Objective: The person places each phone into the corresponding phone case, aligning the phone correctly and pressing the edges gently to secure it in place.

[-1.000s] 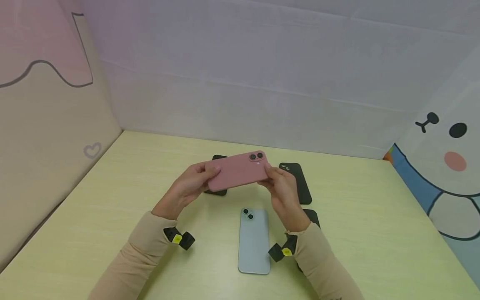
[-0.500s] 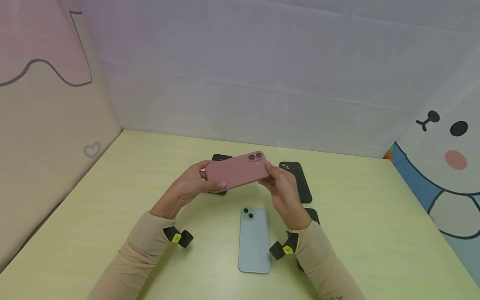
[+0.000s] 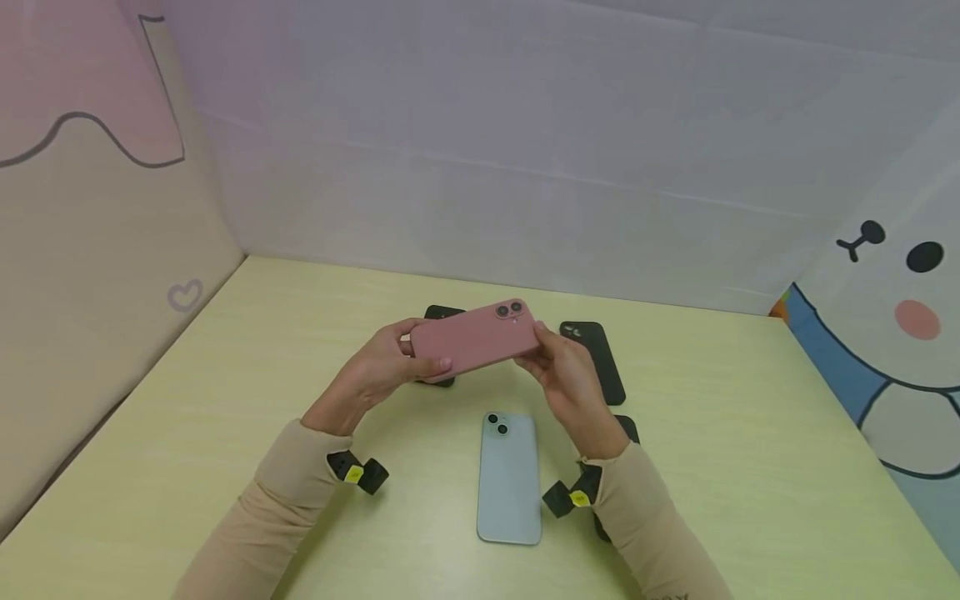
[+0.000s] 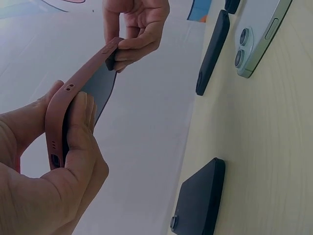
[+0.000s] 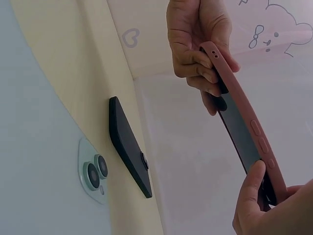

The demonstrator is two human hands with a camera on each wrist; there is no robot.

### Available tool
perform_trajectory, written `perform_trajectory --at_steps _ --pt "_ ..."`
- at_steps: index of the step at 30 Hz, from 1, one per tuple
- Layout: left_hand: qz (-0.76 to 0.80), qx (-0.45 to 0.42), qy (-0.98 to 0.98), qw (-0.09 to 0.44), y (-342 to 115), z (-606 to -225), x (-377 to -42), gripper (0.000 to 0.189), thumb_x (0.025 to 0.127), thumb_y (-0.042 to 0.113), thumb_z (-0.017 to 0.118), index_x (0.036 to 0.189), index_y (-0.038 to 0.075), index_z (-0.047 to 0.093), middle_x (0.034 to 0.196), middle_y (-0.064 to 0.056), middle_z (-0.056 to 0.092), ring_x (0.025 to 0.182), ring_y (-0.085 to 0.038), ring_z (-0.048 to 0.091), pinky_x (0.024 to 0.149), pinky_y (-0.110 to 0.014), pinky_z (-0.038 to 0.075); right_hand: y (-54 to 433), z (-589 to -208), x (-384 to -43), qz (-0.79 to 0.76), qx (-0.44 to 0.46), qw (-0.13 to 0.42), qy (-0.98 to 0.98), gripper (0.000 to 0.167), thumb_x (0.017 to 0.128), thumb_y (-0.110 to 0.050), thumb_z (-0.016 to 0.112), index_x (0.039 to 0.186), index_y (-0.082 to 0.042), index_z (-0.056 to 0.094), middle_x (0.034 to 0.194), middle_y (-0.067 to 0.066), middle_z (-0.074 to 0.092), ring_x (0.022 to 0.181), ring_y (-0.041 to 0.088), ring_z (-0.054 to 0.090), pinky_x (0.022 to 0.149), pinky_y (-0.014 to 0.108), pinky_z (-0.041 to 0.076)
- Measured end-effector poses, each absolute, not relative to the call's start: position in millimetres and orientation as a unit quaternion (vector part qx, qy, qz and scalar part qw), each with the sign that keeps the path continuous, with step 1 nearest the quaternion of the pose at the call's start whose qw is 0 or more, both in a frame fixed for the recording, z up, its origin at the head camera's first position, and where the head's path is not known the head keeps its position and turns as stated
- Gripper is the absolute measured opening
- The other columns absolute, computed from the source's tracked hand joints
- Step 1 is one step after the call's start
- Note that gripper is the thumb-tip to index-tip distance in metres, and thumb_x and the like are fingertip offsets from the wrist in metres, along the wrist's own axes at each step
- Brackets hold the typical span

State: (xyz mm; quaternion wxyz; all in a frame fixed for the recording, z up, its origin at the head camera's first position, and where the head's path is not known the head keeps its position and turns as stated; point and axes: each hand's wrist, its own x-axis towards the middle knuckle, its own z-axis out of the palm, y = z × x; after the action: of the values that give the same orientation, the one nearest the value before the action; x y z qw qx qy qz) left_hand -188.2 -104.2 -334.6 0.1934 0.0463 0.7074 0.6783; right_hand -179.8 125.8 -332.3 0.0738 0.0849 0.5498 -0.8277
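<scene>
A pink phone case (image 3: 476,340) with a phone in it is held up above the table, its back towards the head view. My left hand (image 3: 375,371) grips one end, thumb along the lower long edge and fingers on the screen side. The right hand (image 3: 566,375) pinches the camera end, thumb on the back near the corner. In the right wrist view, the fingers of both hands cover parts of the phone's grey, shiny screen (image 5: 240,129). A light-blue phone (image 3: 509,483) lies back up on the table below, between the forearms.
A dark phone (image 3: 442,312) lies partly hidden behind the pink case. To the right lies a black phone case or phone (image 3: 600,367), with another black item (image 3: 627,427) mostly hidden under the right forearm. A cloth wall (image 3: 525,167) stands behind the table.
My left thumb has slid from the back of the pink case down to its lower edge. Both hands have otherwise stayed nearly still, and the view has shifted slightly.
</scene>
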Motion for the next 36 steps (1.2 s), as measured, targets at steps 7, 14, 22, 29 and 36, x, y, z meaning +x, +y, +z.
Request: perform_trajectory --at_steps 7,14,22,29,36 --pt "0.659 0.064 0.724 0.193 -105.6 -337.2 -187.5 0.072 0.078 0.004 0.07 0.138 0.003 0.029 0.115 -0.022 0.054 0.09 -0.019 0.06 0.079 -0.026 0.05 128.9 -332.6 -176.8 -0.808 0.083 0.087 0.577 0.033 0.097 -0.014 0.044 0.124 0.003 0.049 0.092 0.003 0.061 0.081 0.012 0.063 0.077 0.023 0.053" --pt "0.589 0.077 0.785 0.175 -104.0 -335.7 -183.5 0.069 0.076 0.007 0.071 0.134 0.003 0.034 0.124 -0.019 0.047 0.107 -0.029 0.05 0.083 -0.032 0.047 130.4 -333.9 -174.5 -0.79 0.098 0.08 0.599 0.034 0.097 -0.011 0.043 0.124 0.008 0.049 0.085 0.002 0.065 0.076 0.011 0.065 0.075 0.025 0.054" --pt "0.495 0.112 0.85 0.144 -96.1 -330.9 -173.6 0.077 0.071 0.018 0.077 0.134 0.004 0.037 0.125 -0.016 0.047 0.107 -0.029 0.048 0.08 -0.034 0.049 130.2 -336.3 -171.2 -0.792 0.102 0.098 0.594 0.033 0.096 -0.007 0.043 0.124 0.011 0.048 0.084 0.003 0.065 0.074 0.012 0.065 0.073 0.025 0.054" --pt "0.393 0.145 0.902 0.101 -90.4 -330.2 -163.6 0.086 0.066 0.026 0.081 0.136 0.0 0.037 0.123 -0.02 0.038 0.104 -0.03 0.046 0.079 -0.037 0.05 131.3 -337.9 -169.1 -0.776 0.099 0.111 0.613 0.033 0.096 -0.007 0.043 0.122 0.011 0.049 0.081 0.003 0.066 0.073 0.012 0.065 0.073 0.026 0.054" --pt "0.336 0.143 0.929 0.058 -81.3 -328.8 -151.5 0.089 0.062 0.026 0.084 0.134 -0.001 0.039 0.125 -0.019 0.038 0.108 -0.032 0.042 0.084 -0.041 0.047 129.7 -339.3 -167.3 -0.759 0.082 0.128 0.633 0.031 0.095 -0.007 0.044 0.118 0.012 0.051 0.081 0.004 0.066 0.075 0.013 0.066 0.074 0.027 0.054"
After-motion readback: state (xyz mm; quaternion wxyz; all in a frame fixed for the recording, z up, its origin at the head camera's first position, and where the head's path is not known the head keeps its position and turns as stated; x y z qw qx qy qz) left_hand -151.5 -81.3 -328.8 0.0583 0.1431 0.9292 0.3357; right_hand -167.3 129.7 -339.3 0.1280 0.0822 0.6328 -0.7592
